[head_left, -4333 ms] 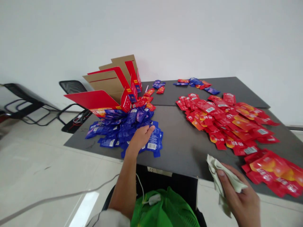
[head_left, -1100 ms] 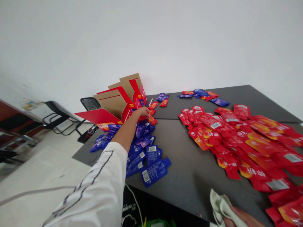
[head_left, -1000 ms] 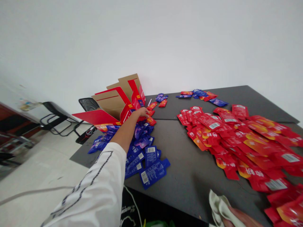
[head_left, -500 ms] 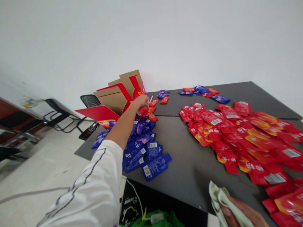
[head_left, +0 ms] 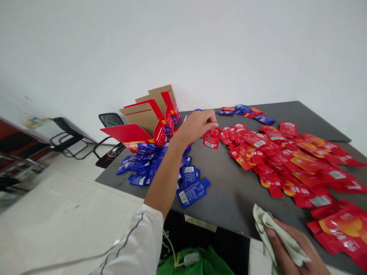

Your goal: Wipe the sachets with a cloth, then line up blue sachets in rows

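My left hand (head_left: pixel 196 126) reaches over the dark grey table (head_left: pixel 220 194), its fingertips pinching the top of a red sachet (head_left: pixel 212 138). A large pile of red sachets (head_left: pixel 275 162) lies just to the right of that hand. Blue sachets (head_left: pixel 143 165) fan out below the opened red-and-cardboard carton (head_left: pixel 146 118), with one blue sachet (head_left: pixel 192 193) lying apart near the table's front edge. My right hand (head_left: pixel 289 248) rests at the lower right, shut on a crumpled pale cloth (head_left: pixel 275 235), close to more red sachets (head_left: pixel 338 229).
A small mix of red and blue sachets (head_left: pixel 243 110) lies along the far edge of the table. Black metal chairs (head_left: pixel 69 131) stand on the tiled floor to the left. A green bag (head_left: pixel 195 262) sits below the table's near edge, and a white wall rises behind.
My left hand has moved right, away from the carton, and now has a red sachet at its fingertips. The red sachets beside the carton no longer show. My right hand and cloth rose slightly in view.
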The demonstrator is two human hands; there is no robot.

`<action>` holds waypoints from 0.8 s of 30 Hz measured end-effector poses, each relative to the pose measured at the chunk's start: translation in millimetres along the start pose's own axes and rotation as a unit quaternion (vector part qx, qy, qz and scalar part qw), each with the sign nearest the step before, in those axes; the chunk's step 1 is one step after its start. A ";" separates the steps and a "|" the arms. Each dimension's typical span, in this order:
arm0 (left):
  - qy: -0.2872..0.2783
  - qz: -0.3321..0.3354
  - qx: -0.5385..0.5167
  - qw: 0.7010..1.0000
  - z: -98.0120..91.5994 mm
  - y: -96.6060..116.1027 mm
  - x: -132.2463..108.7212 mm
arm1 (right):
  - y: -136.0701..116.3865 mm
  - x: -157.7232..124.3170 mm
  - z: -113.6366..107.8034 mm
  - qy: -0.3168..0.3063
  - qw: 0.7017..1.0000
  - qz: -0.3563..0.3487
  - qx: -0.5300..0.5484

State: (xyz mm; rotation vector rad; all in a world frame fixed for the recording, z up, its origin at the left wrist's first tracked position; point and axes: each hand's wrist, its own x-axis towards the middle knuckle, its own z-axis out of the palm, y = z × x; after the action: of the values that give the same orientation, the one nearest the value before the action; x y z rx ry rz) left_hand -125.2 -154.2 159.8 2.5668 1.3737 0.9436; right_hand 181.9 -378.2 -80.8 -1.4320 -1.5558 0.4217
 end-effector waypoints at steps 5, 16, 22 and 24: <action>-0.157 -0.004 -0.156 0.975 35.8 30.4 -41.4 | 0.0 -2.8 3.0 0.027 1.000 -0.005 0.004; -0.325 -0.031 -0.137 0.935 122.3 11.6 -51.6 | -8.4 -4.0 3.4 0.038 0.998 0.048 -0.003; -0.253 -0.057 -0.068 0.964 144.1 29.8 -82.0 | -8.9 -5.2 3.6 0.045 0.996 0.072 -0.002; -0.208 -0.040 -0.026 0.977 142.7 43.5 -102.9 | -11.0 -4.8 3.8 0.043 0.996 0.082 -0.002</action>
State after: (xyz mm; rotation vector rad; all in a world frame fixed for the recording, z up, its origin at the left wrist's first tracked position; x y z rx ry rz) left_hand -56.7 -230.3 10.3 2.4584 1.2971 0.3898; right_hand 171.8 -384.1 -76.1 -1.5666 -1.3759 0.4484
